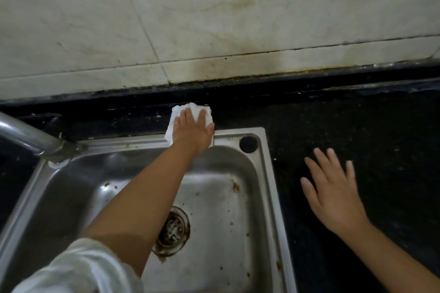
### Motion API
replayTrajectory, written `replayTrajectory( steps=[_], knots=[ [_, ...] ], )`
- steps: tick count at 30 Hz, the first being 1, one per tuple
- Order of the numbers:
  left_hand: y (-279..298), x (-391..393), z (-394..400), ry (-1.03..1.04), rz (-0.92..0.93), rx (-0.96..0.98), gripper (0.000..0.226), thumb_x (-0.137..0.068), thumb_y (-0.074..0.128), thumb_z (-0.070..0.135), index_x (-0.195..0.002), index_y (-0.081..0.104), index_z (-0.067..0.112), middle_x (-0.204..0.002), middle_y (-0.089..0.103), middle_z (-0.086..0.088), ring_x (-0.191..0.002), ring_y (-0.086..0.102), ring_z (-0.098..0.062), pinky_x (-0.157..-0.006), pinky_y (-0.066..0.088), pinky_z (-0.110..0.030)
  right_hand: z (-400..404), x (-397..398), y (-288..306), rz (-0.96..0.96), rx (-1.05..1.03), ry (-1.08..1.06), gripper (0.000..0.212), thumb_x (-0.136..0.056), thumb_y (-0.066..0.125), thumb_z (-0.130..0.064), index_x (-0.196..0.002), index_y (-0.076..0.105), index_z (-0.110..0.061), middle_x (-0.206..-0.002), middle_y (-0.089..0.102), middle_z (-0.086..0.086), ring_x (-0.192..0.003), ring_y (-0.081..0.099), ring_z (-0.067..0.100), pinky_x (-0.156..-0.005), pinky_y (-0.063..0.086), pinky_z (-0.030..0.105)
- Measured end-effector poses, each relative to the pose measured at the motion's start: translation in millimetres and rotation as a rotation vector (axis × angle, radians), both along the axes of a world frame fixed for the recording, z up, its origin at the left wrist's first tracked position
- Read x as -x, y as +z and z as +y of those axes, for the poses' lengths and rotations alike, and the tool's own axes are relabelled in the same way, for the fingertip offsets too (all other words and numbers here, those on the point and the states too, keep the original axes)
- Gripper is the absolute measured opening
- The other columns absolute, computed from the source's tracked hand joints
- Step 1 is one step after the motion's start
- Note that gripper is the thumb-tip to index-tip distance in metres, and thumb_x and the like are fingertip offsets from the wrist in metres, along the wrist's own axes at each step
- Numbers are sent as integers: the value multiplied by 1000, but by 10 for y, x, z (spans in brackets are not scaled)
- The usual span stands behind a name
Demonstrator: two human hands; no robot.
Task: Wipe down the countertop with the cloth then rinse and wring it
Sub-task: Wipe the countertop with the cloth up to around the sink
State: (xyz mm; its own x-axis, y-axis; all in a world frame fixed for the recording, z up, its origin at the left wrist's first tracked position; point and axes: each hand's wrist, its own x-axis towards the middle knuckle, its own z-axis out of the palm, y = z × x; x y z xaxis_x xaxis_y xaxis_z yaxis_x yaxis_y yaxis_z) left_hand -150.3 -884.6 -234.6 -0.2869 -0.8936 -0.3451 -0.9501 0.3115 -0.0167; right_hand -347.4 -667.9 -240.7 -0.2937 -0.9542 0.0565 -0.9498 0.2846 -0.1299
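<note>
1. We are judging the small white crumpled cloth [190,112] light, soft and limp, best pinned under a flat palm.
2. Our left hand [192,132] is pressing it, fingers [184,118] spread flat on top, at the black stone table's [357,126] back edge behind the steel sink [269,173].
3. Our right hand [333,192] is hovering spread wide, holding nothing.

Two bare forearms, the left arm's white sleeve [78,269] pushed up past the elbow, no rings or watch visible.
</note>
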Motion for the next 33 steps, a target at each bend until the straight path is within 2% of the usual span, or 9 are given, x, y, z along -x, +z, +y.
replayTrajectory(
  steps=[2, 4, 5, 9, 15, 18, 23, 27, 33],
  knots=[
    [-1, -122, -45, 25, 12, 10, 55, -99, 14, 41, -148, 1, 19, -154, -2, -21, -143, -3, -32, -115, 2, -42, -184, -178, -5, -99, -17, 15, 61, -91, 18, -45, -138, 38, -12, -151, 24, 11, -134, -1, 17, -109, 0, 44],
    [-14, -204, -84, 27, 43, 25, 55, -99, 15, 40, -148, 2, 18, -154, -2, -21, -143, -2, -33, -115, 3, -42, -258, -303, -96, -136, -35, 21, 80, -79, -4, -54, -143, 26, -17, -155, 10, 5, -132, -13, 10, -109, -10, 37],
    [-23, -213, -88, 10, 63, 31, 54, -99, 16, 39, -148, 3, 19, -154, -1, -20, -143, -2, -32, -115, 3, -42, -272, -340, -144, -135, -34, 21, 83, -76, -7, -54, -143, 27, -17, -155, 11, 5, -133, -12, 9, -110, -10, 36],
    [-56, -22, -5, -177, 160, 3, 51, -100, 16, 36, -148, 4, 21, -156, -2, -17, -144, -5, -28, -116, -1, -38, -259, -386, -232, -175, 72, -81, 73, -84, 10, -46, -132, 45, -4, -148, 31, 15, -136, 9, 15, -113, 3, 41],
    [-82, 318, -26, -263, 219, -29, 51, -99, 16, 38, -148, 6, 25, -156, -6, -12, -144, -7, -25, -117, -3, -36, -267, -380, -222, -171, 63, -129, 73, -85, 10, -43, -129, 47, 2, -143, 38, 20, -138, 24, 31, -112, 7, 42],
    [-114, 233, -76, -227, 209, 8, 53, -98, 18, 41, -147, 6, 26, -156, -4, -15, -144, -5, -27, -116, -1, -39, -271, -362, -244, -153, 45, -181, 75, -83, 8, -42, -130, 46, 1, -144, 38, 18, -138, 26, 32, -113, 10, 42],
    [-100, -225, -210, -68, 164, 10, 55, -98, 18, 43, -148, 3, 25, -155, -6, -17, -144, -4, -30, -115, 1, -40, -279, -364, -264, -121, 57, -190, 70, -81, 14, -36, -126, 51, 3, -139, 44, 21, -133, 36, 37, -110, 20, 47],
    [-94, -652, -310, 59, 109, 35, 55, -98, 18, 43, -148, 4, 25, -155, -4, -17, -144, -3, -30, -116, 3, -40, -282, -361, -257, -126, 67, -185, 68, -81, 16, -35, -125, 52, 4, -138, 45, 21, -132, 36, 38, -109, 20, 48],
    [-92, -728, -263, 88, 78, 98, 53, -99, 17, 40, -148, 8, 22, -155, 3, -18, -143, 3, -31, -115, 7, -42, -296, -373, -222, -134, 35, -197, 53, -82, 33, -22, -125, 52, 3, -138, 45, 20, -132, 36, 37, -109, 19, 48]
  ],
)
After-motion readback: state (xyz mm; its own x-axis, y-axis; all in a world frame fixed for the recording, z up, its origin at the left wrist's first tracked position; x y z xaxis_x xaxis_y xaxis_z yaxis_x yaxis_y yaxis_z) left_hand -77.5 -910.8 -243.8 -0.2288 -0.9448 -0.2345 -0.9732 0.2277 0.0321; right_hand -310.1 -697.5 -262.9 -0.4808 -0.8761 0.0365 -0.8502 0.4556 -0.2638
